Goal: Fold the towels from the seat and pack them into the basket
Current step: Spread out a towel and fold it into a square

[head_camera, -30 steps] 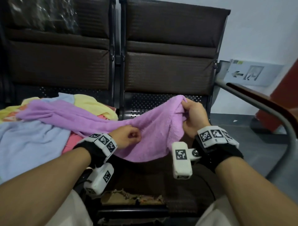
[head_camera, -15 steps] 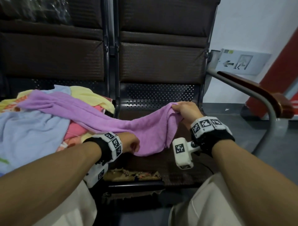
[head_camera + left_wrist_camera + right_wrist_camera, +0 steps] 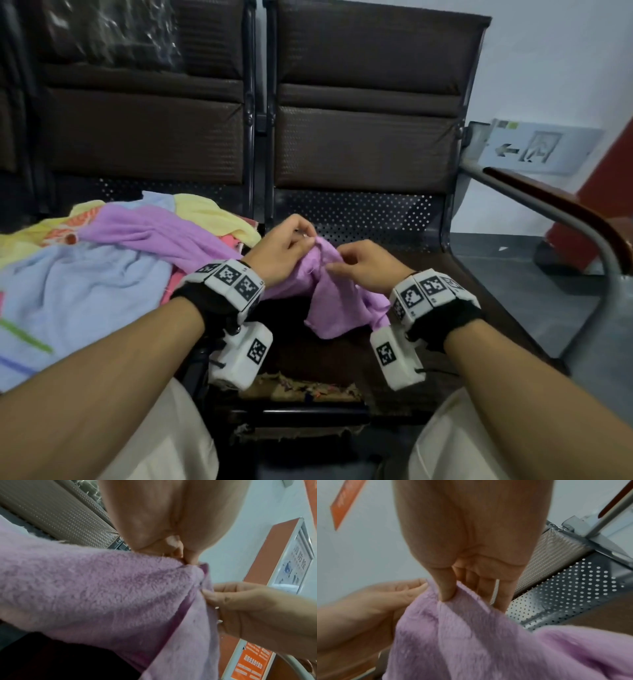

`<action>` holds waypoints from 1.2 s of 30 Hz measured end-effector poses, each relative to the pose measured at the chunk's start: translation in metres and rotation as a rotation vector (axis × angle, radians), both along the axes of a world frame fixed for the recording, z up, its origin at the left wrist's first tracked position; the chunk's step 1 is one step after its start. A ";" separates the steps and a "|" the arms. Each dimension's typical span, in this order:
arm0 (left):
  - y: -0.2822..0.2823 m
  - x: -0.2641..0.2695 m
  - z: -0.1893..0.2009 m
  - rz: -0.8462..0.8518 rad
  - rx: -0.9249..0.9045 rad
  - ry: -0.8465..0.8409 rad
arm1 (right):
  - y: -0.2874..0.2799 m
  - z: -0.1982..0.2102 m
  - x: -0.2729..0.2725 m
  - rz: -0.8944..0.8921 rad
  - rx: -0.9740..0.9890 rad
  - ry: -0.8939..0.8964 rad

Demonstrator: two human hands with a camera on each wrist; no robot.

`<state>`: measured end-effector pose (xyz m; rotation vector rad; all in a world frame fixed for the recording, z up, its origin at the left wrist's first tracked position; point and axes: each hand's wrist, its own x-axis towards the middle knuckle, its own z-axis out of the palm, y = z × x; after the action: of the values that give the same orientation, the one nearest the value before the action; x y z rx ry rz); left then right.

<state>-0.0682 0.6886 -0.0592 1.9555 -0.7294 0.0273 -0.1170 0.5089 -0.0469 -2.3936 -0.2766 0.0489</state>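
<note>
Both hands were close together, each pinching the same raised edge of the purple towel [image 3: 329,301]: the left hand [image 3: 281,250] at its top, the right hand [image 3: 359,265] just beside it, probably hunting for a corner to begin a fold. The towel trailed back onto the pile of towels [image 3: 85,281] on the left seat [image 3: 144,192]. No basket showed.

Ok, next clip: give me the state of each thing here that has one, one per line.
purple towel: unfolded, pinched at its top edge by both hands, one end draped over the towel pile.
left hand: pinches the purple towel's edge.
right hand: pinches the same edge close beside it.
towel pile: loose and unfolded on the left seat.
right seat: torn along its front edge.
basket: not in view.
</note>
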 end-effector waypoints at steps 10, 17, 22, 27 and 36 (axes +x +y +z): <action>0.048 0.016 -0.019 0.074 0.638 -0.155 | -0.018 0.029 0.011 -0.457 1.066 -0.151; 0.051 0.014 -0.003 0.172 0.496 -0.116 | -0.047 0.023 0.003 -0.664 0.880 -0.406; 0.020 -0.003 0.023 0.044 0.079 -0.079 | -0.027 0.011 0.009 -0.470 0.381 -0.276; 0.012 -0.008 0.035 -0.008 -0.175 -0.058 | -0.004 0.016 0.004 -0.065 0.261 -0.220; 0.025 0.006 0.015 -0.049 -0.116 0.149 | 0.001 0.023 0.011 -0.109 0.622 -0.191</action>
<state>-0.0622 0.7139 -0.0444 1.8072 -0.6626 -0.1023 -0.1059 0.5100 -0.0242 -1.7896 -0.2098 -0.2790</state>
